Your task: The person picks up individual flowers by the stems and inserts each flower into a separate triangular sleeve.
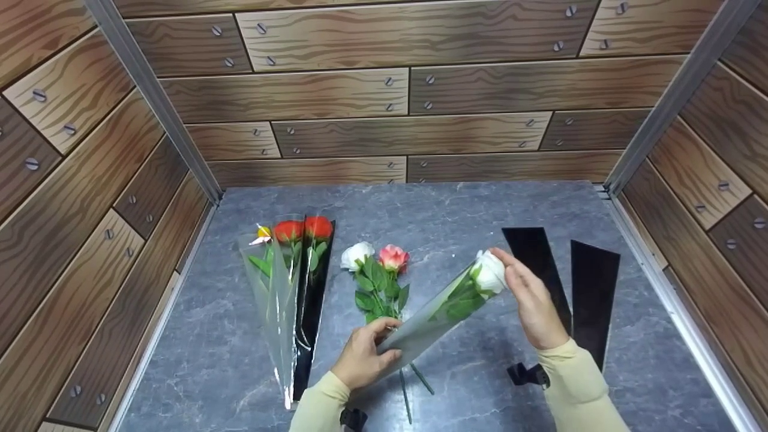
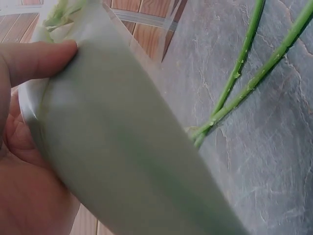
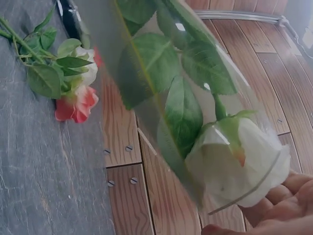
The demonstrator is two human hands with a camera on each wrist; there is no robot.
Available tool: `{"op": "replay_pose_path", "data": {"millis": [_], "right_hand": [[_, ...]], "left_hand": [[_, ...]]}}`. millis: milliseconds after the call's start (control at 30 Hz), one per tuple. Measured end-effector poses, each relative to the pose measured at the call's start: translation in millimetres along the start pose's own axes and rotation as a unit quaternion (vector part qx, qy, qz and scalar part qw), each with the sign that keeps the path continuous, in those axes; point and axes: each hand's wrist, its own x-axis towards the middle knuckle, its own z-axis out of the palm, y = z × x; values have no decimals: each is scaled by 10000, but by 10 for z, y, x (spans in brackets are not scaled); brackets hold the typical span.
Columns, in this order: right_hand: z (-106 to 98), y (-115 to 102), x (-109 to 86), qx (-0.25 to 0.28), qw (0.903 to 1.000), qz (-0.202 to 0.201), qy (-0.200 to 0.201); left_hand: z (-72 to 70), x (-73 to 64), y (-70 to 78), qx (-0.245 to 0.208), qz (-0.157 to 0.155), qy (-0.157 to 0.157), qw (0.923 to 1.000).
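Note:
A white rose [image 1: 491, 273] sits in a clear and frosted flower sleeve [image 1: 420, 330], held tilted above the table with its bloom toward the upper right. My left hand [image 1: 365, 354] grips the sleeve's lower part, thumb on the near face and fingers around the other side. At the bloom, my right hand [image 1: 534, 303] touches the petals with its fingers extended; in the right wrist view the rose [image 3: 239, 166] lies against those fingers [image 3: 279, 198]. Leaves show through the clear film. The stem's lower end is hidden inside the frosted part.
A loose white rose [image 1: 358, 256] and a pink rose [image 1: 393, 258] lie mid-table, their stems [image 1: 405, 396] crossing under the held sleeve. To the left are wrapped flowers, including red roses [image 1: 318, 227] and a yellow flower [image 1: 264, 233]. Two black sleeves [image 1: 594, 294] lie right.

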Motion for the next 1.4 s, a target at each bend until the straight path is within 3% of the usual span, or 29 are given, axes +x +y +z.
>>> {"op": "replay_pose_path", "data": {"millis": [367,533,733,933,1167,1400], "right_hand": [[-29,19,-40,-1125,9915,-613,-215],[-43,62,-64,-1281,9881,-790,-312],[-14,37,-81,-1910,9747,-1095,-392],[87,-179,-121,-2322,9637,-1289,-265],[122,-320,-127,-2209,9693,-1035,-297],[86,-318,-116,-2036,9755,-626,-548]], "left_hand": [[-6,70,34,501,35,-164,9986],[14,101,56,827,-109,-265,9962],[21,161,86,1321,49,-99,9912],[29,249,145,1741,263,53,9844],[56,309,194,1762,95,-39,9843],[94,384,235,1864,189,-170,9821]]}}
